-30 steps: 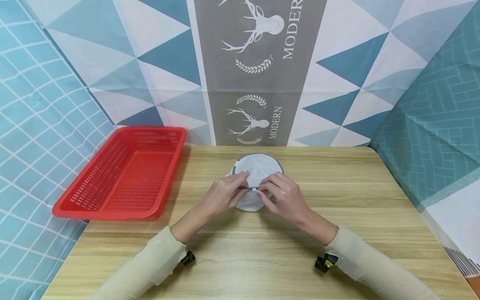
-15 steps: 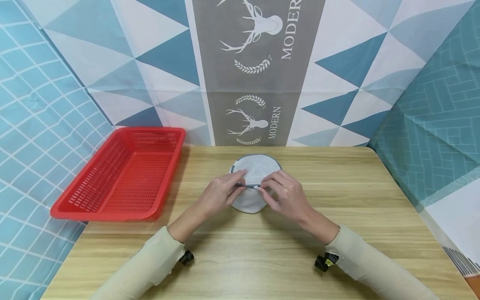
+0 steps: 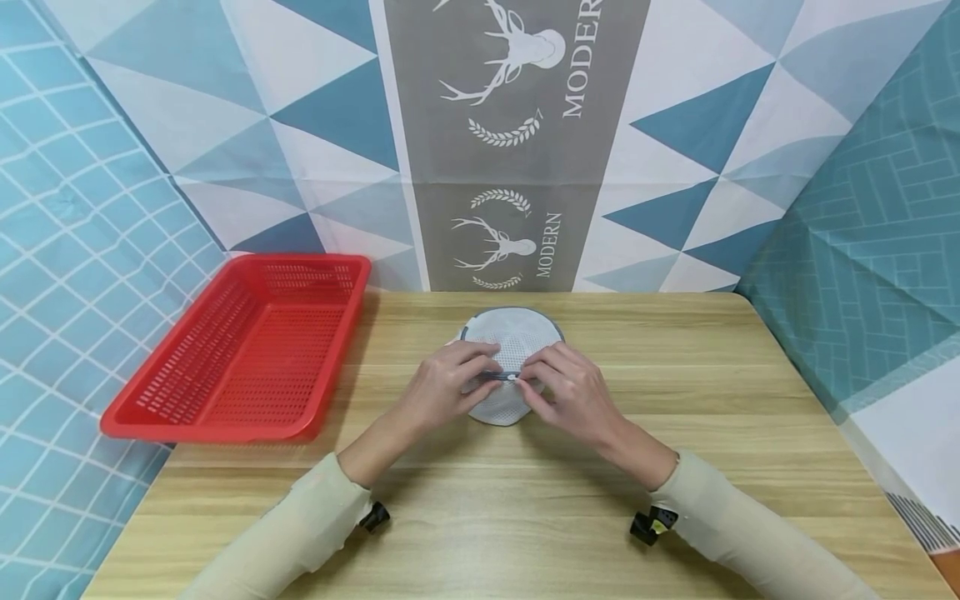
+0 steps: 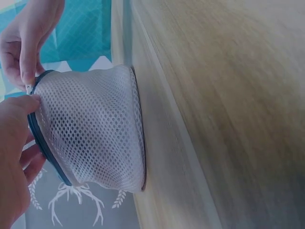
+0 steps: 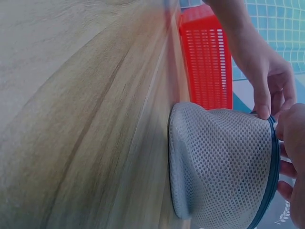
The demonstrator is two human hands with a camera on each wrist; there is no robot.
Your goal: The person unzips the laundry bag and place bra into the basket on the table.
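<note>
A white mesh laundry bag (image 3: 517, 333) with a dark blue-grey zipper edge stands upright on the table near its far side. In the left wrist view its mesh wall (image 4: 90, 129) rises from the wood. My left hand (image 3: 448, 382) pinches the zipper edge (image 3: 493, 376) between thumb and fingers. Close beside it, my right hand (image 3: 567, 390) pinches at the white zipper pull (image 3: 512, 377). The fingertips of both hands nearly meet there. Part of the rim is hidden behind the fingers.
A red plastic basket (image 3: 341, 367) with slotted walls stands at the left of the wooden table (image 3: 495, 517). Patterned cloth hangs behind the table and along both sides. Each wrist carries a small black camera.
The left fingers slide a little along the zipper edge and stretch closer to the right hand. The right hand keeps its pinch near the pull, and the bag stays almost in place.
</note>
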